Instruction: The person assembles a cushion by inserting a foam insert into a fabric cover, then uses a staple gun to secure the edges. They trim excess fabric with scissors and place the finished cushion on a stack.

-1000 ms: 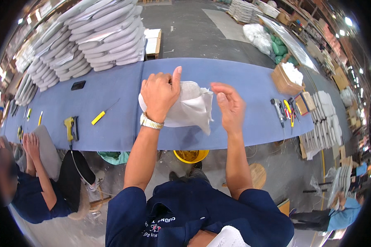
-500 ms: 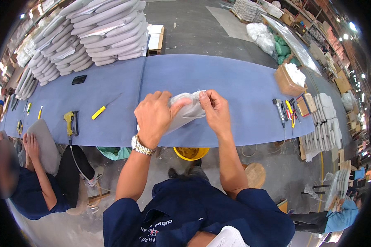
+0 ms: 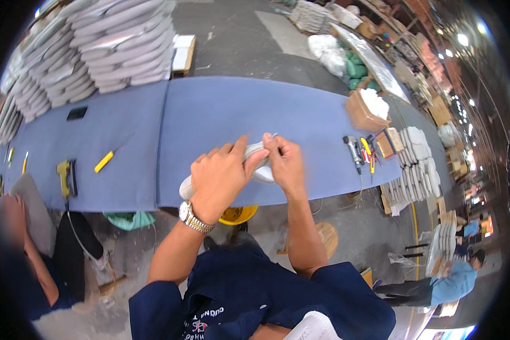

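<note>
A grey padded seat cushion (image 3: pixel 186 187) with a pale underside is held up over the near edge of the blue-covered table. My left hand (image 3: pixel 216 180), with a watch on the wrist, is wrapped round it, thumb on top and fingers over the far side. At the cushion's right end my right hand (image 3: pixel 287 165) is closed, thumb and fingers pinching the edge of the cover. Both hands hide most of the cushion, and what lies between the right fingertips is too small to make out.
The blue table (image 3: pixel 255 107) carries a yellow-handled awl (image 3: pixel 104 161), a staple gun (image 3: pixel 68 177), a black phone (image 3: pixel 77 113), several hand tools (image 3: pixel 370 152) and a cardboard box (image 3: pixel 364 113). Stacked grey cushions (image 3: pixel 124 45) rise at the far left. A co-worker (image 3: pixel 34 255) sits at the left.
The cushion has turned in my hands, so its rounded grey edge shows more. Both hands stay on it. The surroundings have shifted leftward in the picture as my head turned.
</note>
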Motion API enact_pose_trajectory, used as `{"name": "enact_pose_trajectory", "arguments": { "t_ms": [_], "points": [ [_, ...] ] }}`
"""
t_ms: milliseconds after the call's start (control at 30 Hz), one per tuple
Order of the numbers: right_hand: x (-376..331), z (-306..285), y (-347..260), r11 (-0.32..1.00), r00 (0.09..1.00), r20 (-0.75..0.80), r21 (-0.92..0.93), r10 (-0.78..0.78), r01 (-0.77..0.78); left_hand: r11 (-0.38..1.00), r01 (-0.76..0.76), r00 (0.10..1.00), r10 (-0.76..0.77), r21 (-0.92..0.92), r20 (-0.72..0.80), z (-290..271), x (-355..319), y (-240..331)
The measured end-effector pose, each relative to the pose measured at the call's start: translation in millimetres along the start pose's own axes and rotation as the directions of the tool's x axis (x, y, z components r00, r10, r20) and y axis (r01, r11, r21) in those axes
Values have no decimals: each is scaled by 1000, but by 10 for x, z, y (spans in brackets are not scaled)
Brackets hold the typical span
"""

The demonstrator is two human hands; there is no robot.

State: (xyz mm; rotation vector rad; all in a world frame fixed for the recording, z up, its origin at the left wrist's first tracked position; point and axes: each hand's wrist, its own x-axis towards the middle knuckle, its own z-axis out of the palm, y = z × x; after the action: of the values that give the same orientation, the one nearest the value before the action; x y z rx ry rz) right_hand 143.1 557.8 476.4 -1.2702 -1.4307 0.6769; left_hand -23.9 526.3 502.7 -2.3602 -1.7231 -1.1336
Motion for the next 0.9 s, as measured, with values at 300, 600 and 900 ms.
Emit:
{"name": "enact_pose_trajectory", "arguments": {
  "t_ms": [300, 600, 900],
  "points": [
    [716, 40, 52, 977, 984, 35, -130, 175, -169, 995, -10, 1000, 8, 94, 29, 200, 681, -51],
    [1321, 456, 24, 991, 990, 143, -132, 14, 5, 975, 215, 936, -222, 56, 272, 105, 1123, -347],
    [1303, 1058, 145, 852, 994, 104, 518, 27, -78, 977, 204, 944, -215, 69, 250, 85, 1171, -739]
  ]
}}
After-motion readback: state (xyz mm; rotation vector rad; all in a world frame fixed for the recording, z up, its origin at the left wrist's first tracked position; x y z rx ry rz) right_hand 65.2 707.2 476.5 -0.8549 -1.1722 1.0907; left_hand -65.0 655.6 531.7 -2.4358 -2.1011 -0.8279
